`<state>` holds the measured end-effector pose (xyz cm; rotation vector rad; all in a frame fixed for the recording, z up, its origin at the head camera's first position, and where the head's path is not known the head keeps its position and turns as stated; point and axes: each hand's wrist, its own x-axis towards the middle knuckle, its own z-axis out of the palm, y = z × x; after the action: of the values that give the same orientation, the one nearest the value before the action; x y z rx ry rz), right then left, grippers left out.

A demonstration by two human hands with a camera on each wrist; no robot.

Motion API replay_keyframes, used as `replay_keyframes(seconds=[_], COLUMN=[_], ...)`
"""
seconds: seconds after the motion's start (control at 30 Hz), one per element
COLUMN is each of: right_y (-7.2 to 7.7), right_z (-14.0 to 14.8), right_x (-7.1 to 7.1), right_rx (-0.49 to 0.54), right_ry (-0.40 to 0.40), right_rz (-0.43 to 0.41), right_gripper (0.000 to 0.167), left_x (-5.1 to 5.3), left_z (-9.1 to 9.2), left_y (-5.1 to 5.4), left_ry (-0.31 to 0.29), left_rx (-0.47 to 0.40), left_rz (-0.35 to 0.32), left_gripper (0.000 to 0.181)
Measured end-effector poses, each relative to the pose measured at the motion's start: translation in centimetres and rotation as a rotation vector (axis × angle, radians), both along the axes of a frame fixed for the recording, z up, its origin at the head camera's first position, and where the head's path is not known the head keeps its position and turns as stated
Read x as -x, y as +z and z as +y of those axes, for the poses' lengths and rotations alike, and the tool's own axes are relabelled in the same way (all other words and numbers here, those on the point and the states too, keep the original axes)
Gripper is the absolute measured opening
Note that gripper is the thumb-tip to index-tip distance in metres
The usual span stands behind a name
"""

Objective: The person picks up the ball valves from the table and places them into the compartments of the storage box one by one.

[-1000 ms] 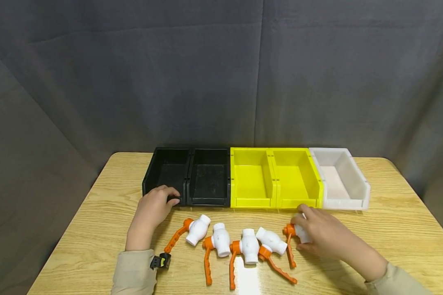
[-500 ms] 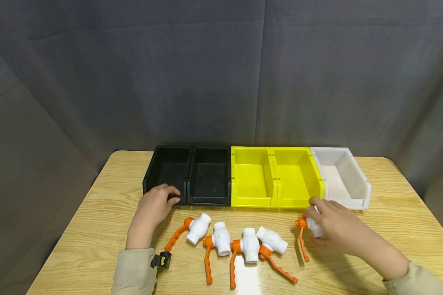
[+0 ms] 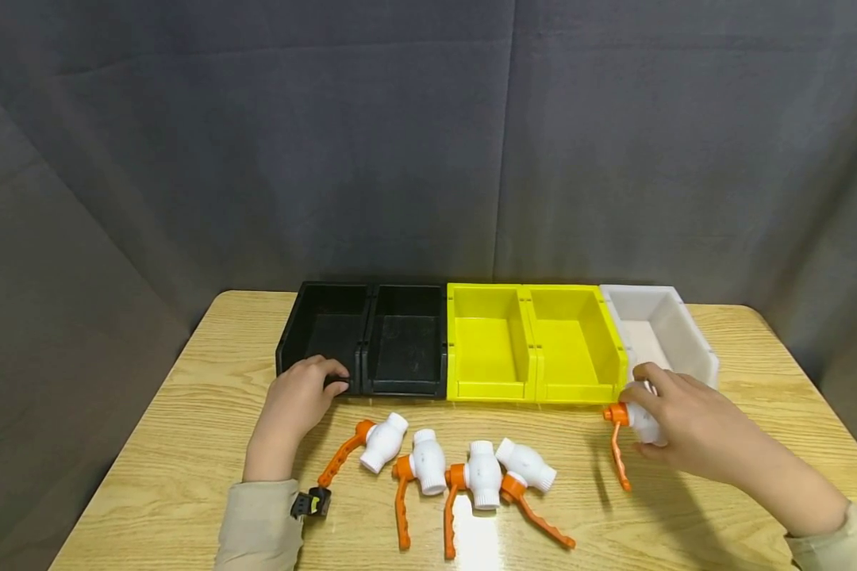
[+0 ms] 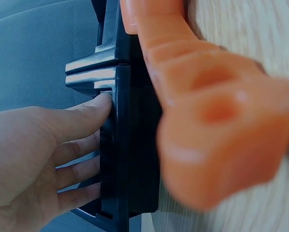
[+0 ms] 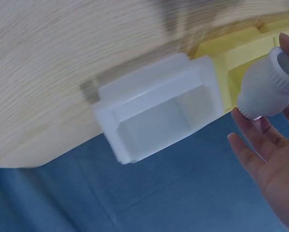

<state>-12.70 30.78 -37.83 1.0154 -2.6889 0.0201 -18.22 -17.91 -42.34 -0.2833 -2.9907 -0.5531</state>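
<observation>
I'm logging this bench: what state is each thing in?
Left hand, gripping left black bin
Right hand, holding the raised valve
Raised valve, clear of the table
Four other valves, lying on the table, levers roughly along bodies
Black bins, upright, open-topped
Yellow bins, upright, open-topped
White bin, upright, open-topped

Valves white, handles orange; black bins, yellow bins, white bin; table tan, wood-grained; curtain grey
</observation>
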Motion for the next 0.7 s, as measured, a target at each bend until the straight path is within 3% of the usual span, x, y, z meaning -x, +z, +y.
replay_keyframes(seconds=[0.4, 0.6, 0.7], right_y=[1.8, 2.4, 2.7], right_z=[3.0, 3.6, 3.8], right_x=[2.0, 3.1, 3.6], right_rx=[0.005, -0.005, -0.021], right_ry=[0.023, 0.023, 0.014], right_rz=[0.054, 0.059, 0.049], right_gripper=[0.059, 0.081, 0.073], left_x=[-0.1, -0.1, -0.2], left_z=[0.1, 0.1, 0.1], left_y=[0.2, 0.3, 0.3], left_ry=[-0.001, 0.003, 0.004], left_rx=[-0.001, 0.002, 0.003], left_rz=[0.007, 0.006, 0.006], left_gripper=[0.015, 0.014, 0.015])
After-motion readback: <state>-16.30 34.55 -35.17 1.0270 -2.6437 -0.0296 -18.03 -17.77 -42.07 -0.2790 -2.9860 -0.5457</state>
